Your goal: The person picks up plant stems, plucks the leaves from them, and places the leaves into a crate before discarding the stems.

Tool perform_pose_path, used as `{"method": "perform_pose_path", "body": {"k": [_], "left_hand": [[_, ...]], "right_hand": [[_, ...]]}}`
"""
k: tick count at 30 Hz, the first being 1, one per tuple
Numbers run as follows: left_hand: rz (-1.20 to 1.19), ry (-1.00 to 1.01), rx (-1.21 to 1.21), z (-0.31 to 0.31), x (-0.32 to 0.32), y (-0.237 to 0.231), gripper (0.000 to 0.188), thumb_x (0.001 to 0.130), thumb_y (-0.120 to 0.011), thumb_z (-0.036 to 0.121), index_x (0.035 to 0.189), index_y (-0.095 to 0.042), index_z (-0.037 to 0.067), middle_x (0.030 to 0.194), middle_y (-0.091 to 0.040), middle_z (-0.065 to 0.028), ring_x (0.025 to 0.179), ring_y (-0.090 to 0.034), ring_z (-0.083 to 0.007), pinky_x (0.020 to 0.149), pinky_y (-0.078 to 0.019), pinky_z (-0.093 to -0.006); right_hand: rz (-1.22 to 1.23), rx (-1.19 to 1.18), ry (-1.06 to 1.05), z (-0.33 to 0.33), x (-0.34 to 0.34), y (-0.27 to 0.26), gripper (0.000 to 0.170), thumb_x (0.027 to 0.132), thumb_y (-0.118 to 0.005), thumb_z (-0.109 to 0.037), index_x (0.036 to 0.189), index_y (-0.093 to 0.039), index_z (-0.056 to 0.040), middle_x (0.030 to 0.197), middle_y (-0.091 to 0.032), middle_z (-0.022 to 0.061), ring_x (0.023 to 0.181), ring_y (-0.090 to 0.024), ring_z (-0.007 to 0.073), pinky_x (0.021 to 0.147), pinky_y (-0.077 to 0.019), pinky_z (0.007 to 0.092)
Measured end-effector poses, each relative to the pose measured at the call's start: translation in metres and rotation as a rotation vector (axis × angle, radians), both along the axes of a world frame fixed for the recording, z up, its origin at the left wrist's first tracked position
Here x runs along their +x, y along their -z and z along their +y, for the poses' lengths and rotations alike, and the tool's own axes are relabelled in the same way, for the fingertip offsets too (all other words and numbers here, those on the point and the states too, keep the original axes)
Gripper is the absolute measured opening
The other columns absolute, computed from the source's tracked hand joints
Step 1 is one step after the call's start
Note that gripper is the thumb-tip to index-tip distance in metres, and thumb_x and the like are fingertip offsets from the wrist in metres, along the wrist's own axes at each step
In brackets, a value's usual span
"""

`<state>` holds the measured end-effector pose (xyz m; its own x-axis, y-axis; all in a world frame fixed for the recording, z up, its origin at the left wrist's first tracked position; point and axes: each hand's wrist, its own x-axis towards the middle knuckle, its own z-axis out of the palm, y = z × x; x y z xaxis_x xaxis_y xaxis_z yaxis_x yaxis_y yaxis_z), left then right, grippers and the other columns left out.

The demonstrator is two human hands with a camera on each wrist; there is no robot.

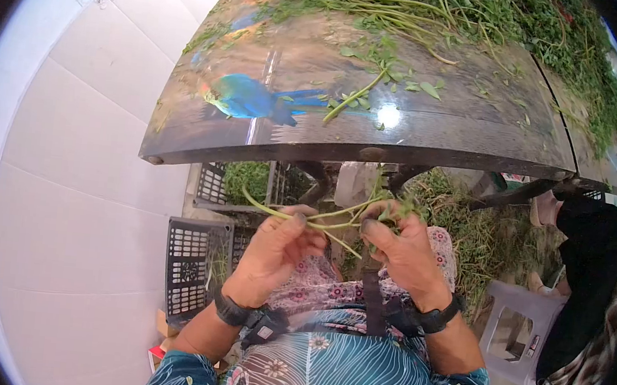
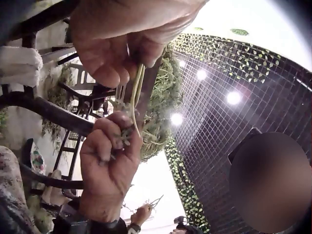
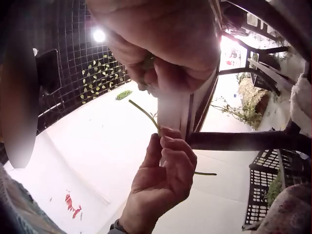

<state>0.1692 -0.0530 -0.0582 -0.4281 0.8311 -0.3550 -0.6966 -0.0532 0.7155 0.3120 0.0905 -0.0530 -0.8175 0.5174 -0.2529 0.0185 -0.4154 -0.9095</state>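
Observation:
Over the lap, my left hand (image 1: 266,259) pinches several thin green stems (image 1: 331,223) between thumb and fingertips. One stem curves out past this hand to the left, and another slants down to the right. My right hand (image 1: 410,258) has its fingers curled round the leafy ends of the stems, with small leaves (image 1: 388,213) poking out by the thumb. In the left wrist view the stems (image 2: 136,92) run between the two hands. A cut stem end (image 3: 141,111) sticks up from the left hand (image 3: 163,178) in the right wrist view.
Ahead stands a table (image 1: 291,146) with a parrot picture, a loose sprig (image 1: 358,97) and a large heap of greens (image 1: 445,12). Black crates (image 1: 185,273) stand at lower left. Plant scraps (image 1: 480,261) cover the floor near a grey stool (image 1: 496,322). Another person's dark-clothed leg (image 1: 588,256) is at right.

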Motion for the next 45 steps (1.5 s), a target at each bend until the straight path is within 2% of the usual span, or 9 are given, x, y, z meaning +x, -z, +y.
{"method": "perform_pose_path", "body": {"k": [4, 7, 11, 18, 26, 35, 38, 42, 45], "left_hand": [[0.84, 0.769, -0.307, -0.009, 0.008, -0.028, 0.016, 0.082, -0.051, 0.008, 0.088, -0.065, 0.001, 0.084, -0.064, -0.0053, 0.072, -0.058, -0.0098, 0.066, -0.0468, -0.0236], [0.816, 0.372, -0.247, -0.013, 0.014, -0.045, 0.016, 0.081, -0.052, 0.007, 0.088, -0.064, 0.001, 0.083, -0.065, -0.0052, 0.074, -0.058, -0.0107, 0.067, -0.0466, -0.0241], [1.03, 0.179, -0.131, 0.007, 0.003, -0.032, 0.029, 0.082, -0.053, 0.009, 0.109, -0.053, -0.002, 0.097, -0.062, -0.0082, 0.088, -0.058, -0.0111, 0.076, -0.0457, -0.026], [0.478, 0.35, -0.132, 0.02, 0.018, -0.02, 0.024, 0.082, -0.055, 0.014, 0.1, -0.051, -0.002, 0.09, -0.056, -0.0046, 0.077, -0.054, -0.0086, 0.068, -0.0443, -0.0223], [0.774, 0.23, -0.253, 0.02, 0.016, -0.025, 0.009, 0.077, -0.058, 0.006, 0.081, -0.053, 0.001, 0.068, -0.051, 0.004, 0.059, -0.046, -0.0015, 0.05, -0.0383, -0.0176], [0.826, 0.265, -0.294, 0.015, 0.028, -0.036, 0.009, 0.077, -0.058, 0.002, 0.081, -0.051, -0.001, 0.069, -0.055, -0.001, 0.061, -0.054, -0.005, 0.052, -0.0455, -0.0204], [0.893, 0.237, -0.289, 0.016, 0.031, -0.032, 0.01, 0.076, -0.058, 0.003, 0.081, -0.051, -0.002, 0.071, -0.056, -0.0013, 0.063, -0.053, -0.0046, 0.054, -0.0447, -0.0205], [0.928, 0.189, -0.258, 0.018, 0.028, -0.035, 0.011, 0.075, -0.059, 0.003, 0.081, -0.052, -0.002, 0.071, -0.056, -0.0014, 0.064, -0.052, -0.0041, 0.056, -0.0429, -0.0205], [0.96, 0.184, -0.252, 0.02, 0.023, -0.041, 0.01, 0.076, -0.059, 0.004, 0.081, -0.052, -0.001, 0.069, -0.055, -0.0006, 0.063, -0.051, -0.0037, 0.055, -0.0414, -0.0199]], "right_hand": [[0.007, 0.029, -0.054, 0.004, -0.001, -0.005, 0.012, 0.08, -0.057, -0.011, 0.09, -0.059, -0.0043, 0.068, -0.055, -0.0018, 0.055, -0.048, 0.0046, 0.048, -0.039, 0.0206], [-0.022, 0.065, -0.118, 0.001, 0.002, -0.008, 0.011, 0.079, -0.057, -0.01, 0.088, -0.059, -0.0041, 0.068, -0.055, -0.0012, 0.054, -0.049, 0.0055, 0.047, -0.0398, 0.0217], [0.164, 0.285, -0.113, -0.005, -0.004, 0.005, 0.009, 0.08, -0.056, -0.01, 0.087, -0.059, -0.0051, 0.068, -0.056, -0.001, 0.051, -0.049, 0.0065, 0.047, -0.0407, 0.0221], [0.134, 0.129, -0.141, 0.0, 0.002, -0.003, 0.007, 0.08, -0.056, -0.008, 0.085, -0.059, -0.005, 0.067, -0.056, -0.0003, 0.052, -0.05, 0.0075, 0.049, -0.0416, 0.0218], [0.077, 0.211, -0.103, 0.01, 0.007, -0.004, 0.01, 0.077, -0.054, -0.005, 0.085, -0.06, -0.0024, 0.064, -0.056, 0.0002, 0.057, -0.052, 0.0084, 0.053, -0.043, 0.0251], [0.058, 0.996, -0.123, 0.016, 0.012, 0.007, 0.013, 0.074, -0.057, -0.009, 0.085, -0.061, -0.0011, 0.07, -0.063, 0.008, 0.059, -0.053, 0.0077, 0.057, -0.045, 0.026], [0.118, 0.935, 0.073, 0.014, 0.006, 0.021, 0.014, 0.074, -0.058, -0.009, 0.086, -0.061, -0.0013, 0.069, -0.061, 0.0041, 0.057, -0.052, 0.0082, 0.054, -0.0443, 0.0275], [-0.033, 0.091, 0.073, 0.012, 0.007, 0.008, 0.015, 0.075, -0.058, -0.01, 0.088, -0.062, -0.0021, 0.071, -0.059, -0.0023, 0.06, -0.053, 0.0077, 0.056, -0.0453, 0.0258], [-0.024, 0.44, -0.096, 0.016, 0.011, 0.015, 0.017, 0.075, -0.058, -0.009, 0.089, -0.062, -0.0019, 0.071, -0.061, 0.0006, 0.061, -0.054, 0.0079, 0.057, -0.0457, 0.0248]]}}
